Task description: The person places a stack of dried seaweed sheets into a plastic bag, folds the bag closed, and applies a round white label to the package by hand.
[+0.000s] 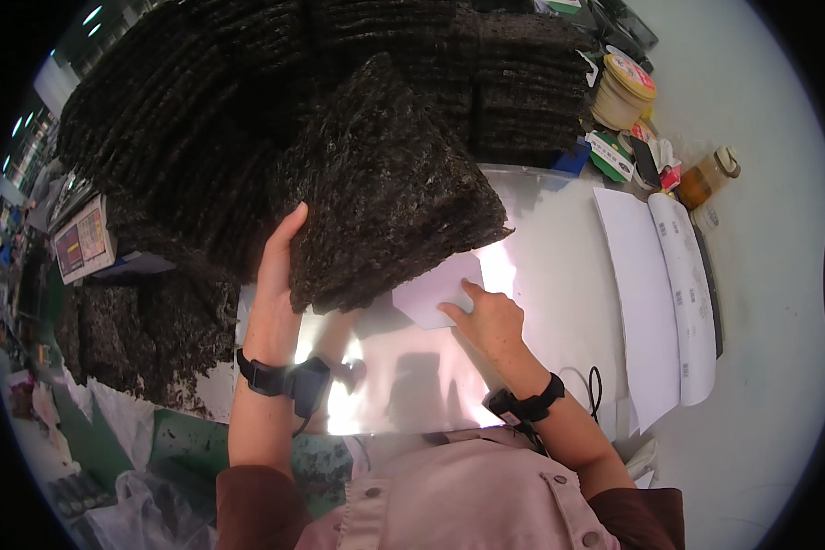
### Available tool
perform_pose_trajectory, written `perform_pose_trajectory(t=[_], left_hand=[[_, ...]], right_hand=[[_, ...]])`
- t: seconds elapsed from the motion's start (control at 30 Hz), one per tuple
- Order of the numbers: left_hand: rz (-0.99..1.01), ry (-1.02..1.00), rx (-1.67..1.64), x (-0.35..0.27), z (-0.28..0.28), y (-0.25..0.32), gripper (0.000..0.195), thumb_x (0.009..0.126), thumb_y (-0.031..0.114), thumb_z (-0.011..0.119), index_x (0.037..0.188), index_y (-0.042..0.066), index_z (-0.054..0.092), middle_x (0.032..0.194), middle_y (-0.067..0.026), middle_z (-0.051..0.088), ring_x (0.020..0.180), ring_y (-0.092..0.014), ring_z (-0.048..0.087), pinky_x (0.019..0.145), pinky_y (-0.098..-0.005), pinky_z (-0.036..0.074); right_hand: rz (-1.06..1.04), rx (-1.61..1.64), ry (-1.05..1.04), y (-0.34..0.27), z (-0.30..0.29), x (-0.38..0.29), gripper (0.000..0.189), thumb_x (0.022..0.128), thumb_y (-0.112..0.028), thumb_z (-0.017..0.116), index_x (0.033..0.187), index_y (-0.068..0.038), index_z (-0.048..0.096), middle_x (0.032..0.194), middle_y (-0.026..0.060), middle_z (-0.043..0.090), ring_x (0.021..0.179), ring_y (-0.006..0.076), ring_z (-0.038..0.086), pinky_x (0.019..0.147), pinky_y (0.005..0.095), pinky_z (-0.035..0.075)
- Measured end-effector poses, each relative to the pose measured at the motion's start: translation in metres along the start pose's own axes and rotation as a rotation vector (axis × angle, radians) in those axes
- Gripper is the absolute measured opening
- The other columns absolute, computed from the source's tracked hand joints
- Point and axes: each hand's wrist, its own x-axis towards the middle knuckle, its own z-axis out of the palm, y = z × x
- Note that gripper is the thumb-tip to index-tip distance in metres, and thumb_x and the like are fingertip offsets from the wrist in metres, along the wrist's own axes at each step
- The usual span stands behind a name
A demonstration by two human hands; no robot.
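Observation:
My left hand [273,275] grips the left edge of a thick, tilted stack of dark dried seaweed sheets [392,185], its thumb in view along the side. Below the stack's front edge, a small white paper sheet [430,292] sticks out partly, its far portion hidden. My right hand [488,316] holds this sheet at its near right corner, with thumb and index fingertip on top; the other fingers are hidden. Both wrists wear black straps with small devices. Beneath my hands lies a shiny metal work surface [550,234] with bright reflections.
Tall rows of stacked seaweed [179,124] stand behind and to the left. A scale with a display panel [84,240] is at left, above more seaweed [151,337]. At right are curled printed sheets [684,295], a bottle of amber liquid [711,177] and a round tub [622,93].

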Motion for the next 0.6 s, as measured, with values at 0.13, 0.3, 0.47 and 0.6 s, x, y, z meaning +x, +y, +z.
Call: perform_pose_trajectory(t=[0.13,0.3,0.47,0.6], left_hand=[[-0.041,-0.031,0.008,-0.003,0.004,-0.001,0.036,0.087,0.023,0.060,0.112,-0.003,0.059,0.110,-0.0154,0.063,0.098,-0.026,0.062,0.088,-0.0362,0.050],[-0.087,0.065,0.034,-0.004,0.010,-0.008,0.035,0.085,0.021,0.062,0.110,-0.004,0.060,0.108,-0.0159,0.064,0.095,-0.026,0.063,0.086,-0.0359,0.052],[-0.104,0.152,0.289,0.002,-0.006,-0.026,0.038,0.080,0.021,0.068,0.109,-0.004,0.061,0.104,-0.0166,0.065,0.086,-0.027,0.066,0.079,-0.0356,0.055],[-0.194,0.075,0.475,-0.004,0.007,-0.054,0.044,0.077,0.019,0.071,0.112,-0.004,0.057,0.099,-0.0151,0.065,0.085,-0.024,0.066,0.077,-0.0329,0.055]], right_hand=[[0.038,0.025,-0.056,-0.002,-0.002,-0.003,0.055,0.077,-0.048,0.066,0.114,-0.008,0.061,0.068,0.0166,0.065,0.067,0.0325,0.065,0.059,0.0407,0.051],[0.101,0.168,-0.059,-0.002,-0.002,-0.006,0.047,0.081,-0.040,0.065,0.113,-0.006,0.062,0.066,0.0177,0.064,0.065,0.0344,0.064,0.059,0.0420,0.050],[0.284,0.998,0.162,0.036,-0.015,-0.002,0.044,0.086,-0.032,0.063,0.115,0.000,0.058,0.066,0.0055,0.060,0.058,0.0145,0.056,0.054,0.0322,0.045],[0.583,1.566,-0.237,0.066,-0.052,0.019,0.063,0.085,-0.041,0.062,0.131,0.000,0.045,0.097,0.0058,0.060,0.076,0.0123,0.055,0.068,0.0283,0.045]])
